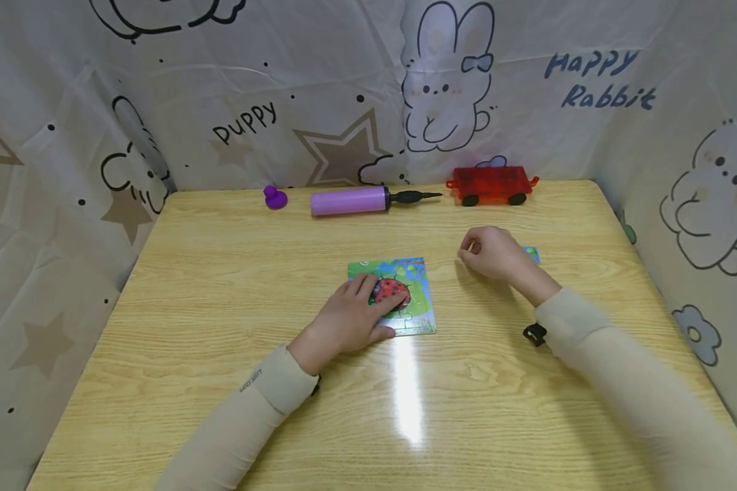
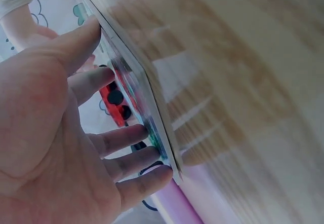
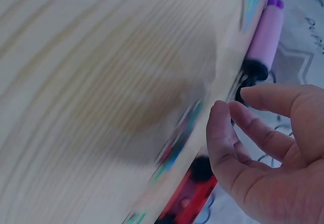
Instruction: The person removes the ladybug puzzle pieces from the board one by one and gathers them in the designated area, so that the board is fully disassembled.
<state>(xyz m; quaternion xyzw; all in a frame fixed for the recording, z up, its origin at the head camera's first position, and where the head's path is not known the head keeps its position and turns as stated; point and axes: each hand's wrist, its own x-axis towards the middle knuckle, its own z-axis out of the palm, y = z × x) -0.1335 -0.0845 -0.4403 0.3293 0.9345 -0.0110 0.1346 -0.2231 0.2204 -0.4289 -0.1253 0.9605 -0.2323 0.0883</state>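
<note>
A square jigsaw puzzle with a ladybug picture lies flat on the wooden table. Spread over its left part, my left hand rests with straight fingers, and the left wrist view has those fingertips along the board's surface and edge. My right hand hovers to the right of the puzzle, fingers loosely bent. In the right wrist view a gap shows between thumb and fingers, with nothing in it. Partly hidden behind that wrist is a blue-green puzzle piece. Blurred colourful pieces lie beneath the right hand.
Along the table's back edge stand a small purple toy, a pink hand pump with a black nozzle, and a red toy wagon. Printed cloth hangs behind and at both sides of the table.
</note>
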